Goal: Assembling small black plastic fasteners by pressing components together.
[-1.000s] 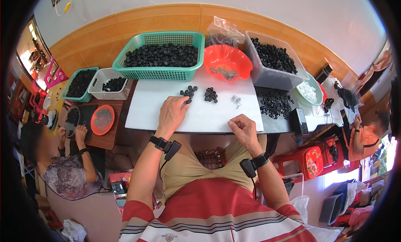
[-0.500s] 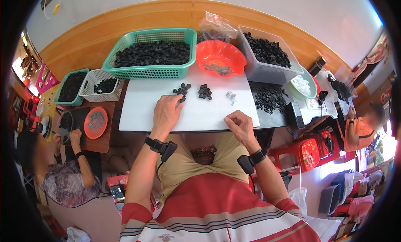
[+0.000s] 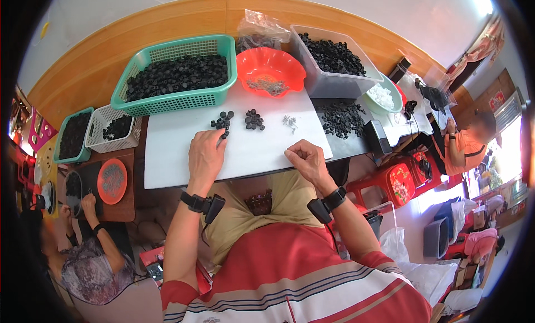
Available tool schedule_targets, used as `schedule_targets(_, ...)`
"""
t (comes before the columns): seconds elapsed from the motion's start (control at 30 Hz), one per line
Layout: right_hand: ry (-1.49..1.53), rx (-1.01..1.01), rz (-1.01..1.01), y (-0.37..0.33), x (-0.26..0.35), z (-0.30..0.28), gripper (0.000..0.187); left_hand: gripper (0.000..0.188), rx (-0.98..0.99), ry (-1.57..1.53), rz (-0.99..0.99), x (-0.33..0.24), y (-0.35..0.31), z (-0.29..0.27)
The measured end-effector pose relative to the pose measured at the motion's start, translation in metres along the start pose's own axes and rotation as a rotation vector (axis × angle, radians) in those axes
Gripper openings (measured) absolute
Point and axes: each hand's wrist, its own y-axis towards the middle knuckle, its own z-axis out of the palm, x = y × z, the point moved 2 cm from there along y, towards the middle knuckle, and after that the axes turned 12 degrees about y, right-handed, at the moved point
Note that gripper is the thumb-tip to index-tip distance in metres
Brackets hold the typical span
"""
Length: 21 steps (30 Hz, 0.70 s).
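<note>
Swinging right, the view has shifted; the left hand stays at the left black pile on the white board, grip unclear, and the right hand stays curled, fingers together. No pile looks changed.

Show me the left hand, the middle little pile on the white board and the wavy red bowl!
Left hand point(image 3: 205, 156): head view, back of the hand.
Middle little pile point(image 3: 254, 121): head view, black pieces near its centre.
Wavy red bowl point(image 3: 267, 62): head view, bare inside wall.
</note>
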Motion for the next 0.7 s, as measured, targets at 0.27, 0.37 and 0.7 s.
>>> schedule_targets(0.27, 0.024, -0.037, 0.023, -0.001, 0.002, 0.002, 0.017, 0.026, 0.011, -0.006, 0.003, 0.000, -0.002, 0.001)
schedule_targets(0.37, 0.004, -0.036, 0.050, 0.000, 0.006, 0.002, 0.018, 0.026, 0.002, -0.013, 0.017, 0.001, -0.002, 0.000)
schedule_targets(0.7, -0.433, -0.152, -0.017, 0.031, 0.030, -0.019, 0.019, 0.026, 0.010, -0.043, 0.004, 0.000, -0.001, -0.003)
